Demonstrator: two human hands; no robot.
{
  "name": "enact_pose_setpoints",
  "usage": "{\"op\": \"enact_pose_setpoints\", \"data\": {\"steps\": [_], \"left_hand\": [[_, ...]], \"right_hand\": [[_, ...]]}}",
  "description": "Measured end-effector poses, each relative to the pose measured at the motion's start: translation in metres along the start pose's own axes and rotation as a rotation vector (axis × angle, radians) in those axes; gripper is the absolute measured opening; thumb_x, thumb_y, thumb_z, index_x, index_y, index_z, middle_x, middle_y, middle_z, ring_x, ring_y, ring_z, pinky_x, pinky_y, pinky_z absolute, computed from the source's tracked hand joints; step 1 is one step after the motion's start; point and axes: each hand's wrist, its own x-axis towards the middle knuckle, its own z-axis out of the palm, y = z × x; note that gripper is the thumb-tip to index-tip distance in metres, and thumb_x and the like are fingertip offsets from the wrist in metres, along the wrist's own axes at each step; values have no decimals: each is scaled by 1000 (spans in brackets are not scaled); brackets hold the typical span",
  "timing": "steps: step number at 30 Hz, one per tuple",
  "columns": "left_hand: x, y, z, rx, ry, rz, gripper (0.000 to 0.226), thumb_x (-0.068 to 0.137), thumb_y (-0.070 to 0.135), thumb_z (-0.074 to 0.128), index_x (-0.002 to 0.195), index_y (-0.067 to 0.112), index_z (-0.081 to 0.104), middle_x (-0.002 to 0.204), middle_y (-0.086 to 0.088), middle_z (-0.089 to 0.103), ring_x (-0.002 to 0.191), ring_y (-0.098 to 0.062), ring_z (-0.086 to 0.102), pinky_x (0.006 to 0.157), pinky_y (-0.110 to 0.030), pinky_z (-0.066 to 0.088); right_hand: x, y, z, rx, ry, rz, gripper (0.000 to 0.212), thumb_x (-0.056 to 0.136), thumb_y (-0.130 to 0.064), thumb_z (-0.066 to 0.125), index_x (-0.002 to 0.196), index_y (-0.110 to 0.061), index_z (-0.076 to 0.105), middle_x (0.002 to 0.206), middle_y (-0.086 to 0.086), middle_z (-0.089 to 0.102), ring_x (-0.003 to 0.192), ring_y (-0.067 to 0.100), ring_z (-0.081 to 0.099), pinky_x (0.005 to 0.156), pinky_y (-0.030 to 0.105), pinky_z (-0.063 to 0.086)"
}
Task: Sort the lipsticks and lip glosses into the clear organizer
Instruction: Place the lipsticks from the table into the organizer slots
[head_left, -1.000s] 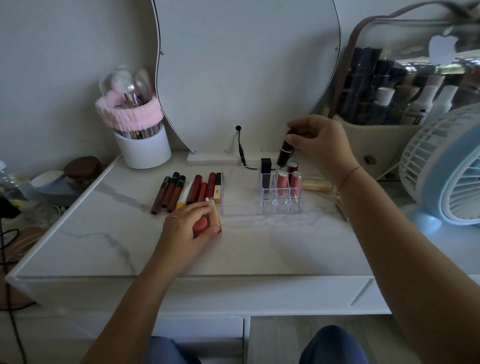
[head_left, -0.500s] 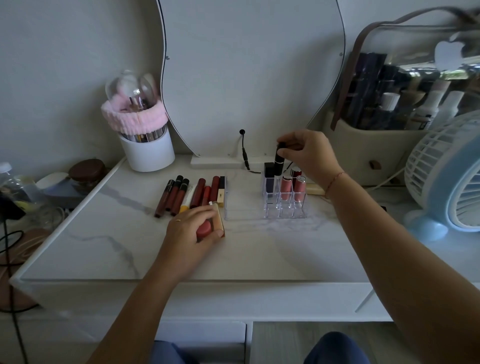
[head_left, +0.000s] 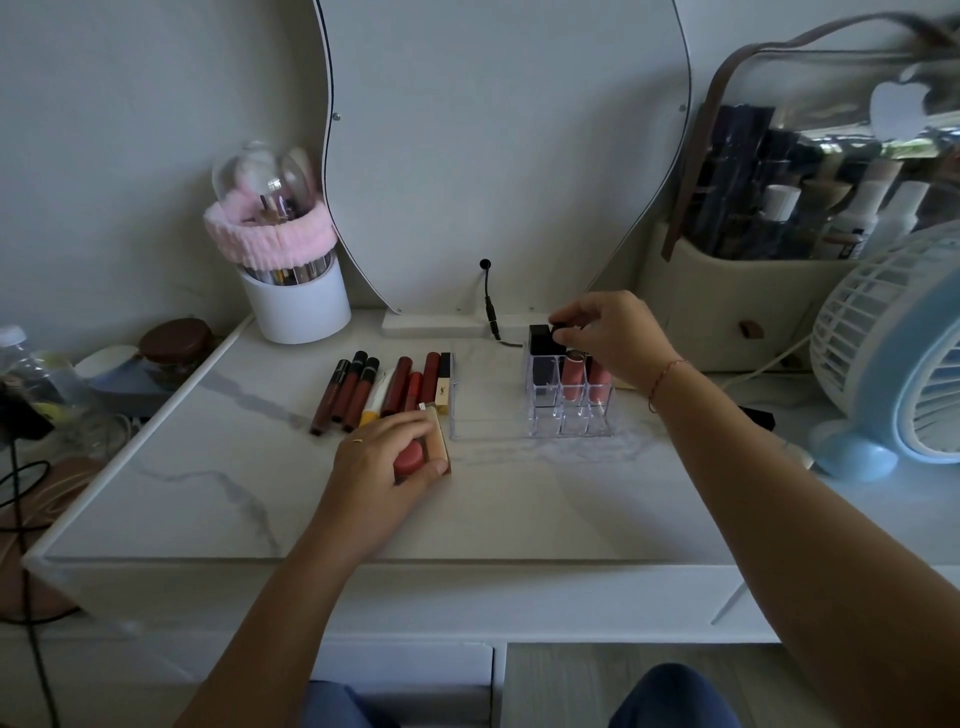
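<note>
The clear organizer (head_left: 571, 423) stands mid-table with a black square lipstick (head_left: 540, 340) and pink tubes (head_left: 572, 376) upright in its back compartments. My right hand (head_left: 610, 335) pinches the cap of a black lipstick (head_left: 560, 332) that stands low in a back slot. My left hand (head_left: 384, 462) holds a red lipstick (head_left: 409, 457) and a beige tube (head_left: 440, 436) on the tabletop. A row of several lip glosses and lipsticks (head_left: 384, 389) lies left of the organizer.
A white brush cup (head_left: 296, 306) with a pink band stands back left beside the mirror base (head_left: 434, 325) and its cable (head_left: 488, 306). A beige cosmetics bag (head_left: 748, 301) and a blue fan (head_left: 898, 358) fill the right. Jars and clutter sit left of the table edge.
My right hand has brought the black lipstick down from above the organizer into a back slot. My left hand has stayed on the red lipstick and beige tube.
</note>
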Motion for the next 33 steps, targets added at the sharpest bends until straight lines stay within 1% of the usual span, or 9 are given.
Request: {"op": "enact_pose_setpoints", "data": {"steps": [5, 9, 11, 14, 16, 20, 25, 30, 33], "left_hand": [[-1, 1, 0, -7, 11, 4, 38, 80, 23, 72, 117, 17, 64, 126, 10, 57, 118, -8, 50, 102, -27, 34], [-1, 1, -1, -7, 2, -13, 40, 81, 25, 71, 119, 18, 63, 129, 10, 56, 120, -7, 47, 105, -28, 34], [-1, 1, -1, -3, -5, -8, 41, 80, 24, 71, 119, 18, 63, 129, 10, 56, 121, -8, 49, 106, -30, 35], [0, 1, -1, -10, 6, 2, 40, 79, 22, 72, 118, 18, 63, 125, 15, 54, 119, -8, 50, 103, -28, 36], [0, 2, -1, -19, 12, 5, 39, 79, 21, 72, 117, 18, 64, 123, 17, 53, 117, -7, 50, 102, -26, 36], [1, 3, -1, -19, 8, 16, 36, 79, 18, 72, 115, 15, 65, 124, 12, 56, 116, -5, 51, 100, -23, 35], [-1, 5, -1, -20, 7, 5, 37, 79, 18, 72, 116, 16, 65, 123, 15, 54, 116, -5, 50, 100, -23, 36], [-1, 5, -1, -22, 15, 13, 35, 78, 15, 73, 113, 13, 66, 122, 12, 57, 115, -8, 52, 99, -23, 36], [-1, 6, -1, -22, 15, 7, 36, 78, 16, 73, 113, 14, 66, 121, 14, 56, 115, -8, 52, 100, -25, 36]], "right_hand": [[-2, 0, 1, -7, -11, 9, 21, 80, -16, 69, 100, -15, 69, 87, -1, 67, 69, 4, 60, 62, 13, 46], [-9, -1, -6, 20, 17, -22, 31, 80, -18, 68, 110, -14, 66, 101, 1, 69, 88, 13, 63, 84, 26, 52], [-15, 2, -21, 59, 105, -39, 33, 79, -18, 70, 111, -14, 65, 100, 0, 69, 89, 10, 64, 87, 24, 50], [-29, 16, -51, -39, 220, -8, 26, 78, -20, 70, 104, -15, 69, 89, -5, 67, 75, 1, 59, 76, 15, 46], [-44, 30, -67, -137, 207, 45, 22, 79, -20, 68, 100, -15, 70, 79, -7, 63, 68, -3, 54, 68, 11, 41], [-69, 55, -72, -287, 52, 182, 22, 80, -23, 68, 99, -13, 69, 83, -2, 66, 70, 7, 56, 72, 22, 43], [-80, 68, -58, -441, -49, 307, 30, 81, -30, 64, 107, -15, 65, 83, -1, 63, 76, 16, 57, 76, 29, 47], [-85, 61, -46, -520, -82, 307, 16, 79, -25, 60, 83, -13, 68, 74, 5, 68, 70, 22, 60, 69, 35, 54], [-83, 58, -41, -499, -64, 305, 14, 80, -21, 58, 84, -12, 69, 72, 6, 66, 68, 22, 60, 69, 36, 54]]}}
